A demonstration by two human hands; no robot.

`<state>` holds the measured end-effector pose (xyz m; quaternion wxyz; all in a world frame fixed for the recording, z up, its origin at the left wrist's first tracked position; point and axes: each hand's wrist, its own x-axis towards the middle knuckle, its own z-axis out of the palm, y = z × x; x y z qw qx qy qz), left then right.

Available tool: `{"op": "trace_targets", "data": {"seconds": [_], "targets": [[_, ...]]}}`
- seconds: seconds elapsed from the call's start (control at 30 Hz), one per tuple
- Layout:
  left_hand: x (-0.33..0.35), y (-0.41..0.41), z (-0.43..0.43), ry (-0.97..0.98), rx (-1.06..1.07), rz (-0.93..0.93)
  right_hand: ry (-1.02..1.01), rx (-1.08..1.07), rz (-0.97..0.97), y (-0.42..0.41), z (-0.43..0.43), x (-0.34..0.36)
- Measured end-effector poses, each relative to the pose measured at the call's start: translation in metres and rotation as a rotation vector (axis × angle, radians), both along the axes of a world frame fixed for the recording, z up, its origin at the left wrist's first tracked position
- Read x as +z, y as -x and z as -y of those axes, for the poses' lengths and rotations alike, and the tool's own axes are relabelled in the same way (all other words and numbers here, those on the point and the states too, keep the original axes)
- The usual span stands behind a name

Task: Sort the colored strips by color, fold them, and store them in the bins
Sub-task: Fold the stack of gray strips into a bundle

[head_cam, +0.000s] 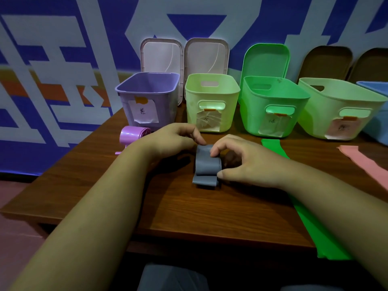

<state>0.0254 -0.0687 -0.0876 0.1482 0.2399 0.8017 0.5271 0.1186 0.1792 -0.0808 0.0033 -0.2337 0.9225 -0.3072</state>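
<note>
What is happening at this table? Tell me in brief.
A person is folding a grey strip on the wooden table, with both hands pinching it: the left hand at its far end, the right hand round the folded part. A rolled purple strip lies by the purple bin. A green strip and a pink strip lie unfolded to the right.

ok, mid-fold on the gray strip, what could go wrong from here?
1. The gray strip is a loose, bulging fold; it may spring open once released.
2. The green strip overhangs the table edge under the right forearm; an arm move could drag it off.
3. No gray bin shows; the pale green bin and its lookalike invite misfiling.
</note>
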Motion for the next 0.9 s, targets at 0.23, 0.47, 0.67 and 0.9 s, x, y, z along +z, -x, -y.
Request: {"op": "trace_targets", "data": {"seconds": [0.23, 0.47, 0.67, 0.9], "targets": [[-0.003, 0.007, -0.004, 0.050, -0.097, -0.011, 0.250, -0.101, 0.056, 0.007, -0.005, 0.000], [-0.005, 0.009, -0.006, -0.020, -0.011, 0.031, 0.277, -0.445, 0.179, 0.030, 0.019, -0.006], [-0.005, 0.010, -0.007, -0.127, 0.093, 0.063, 0.206, -0.384, 0.335, 0.049, 0.013, 0.003], [-0.006, 0.013, -0.026, -0.086, 0.342, -0.063, 0.395, -0.537, 0.237, 0.083, 0.018, 0.000]]}}
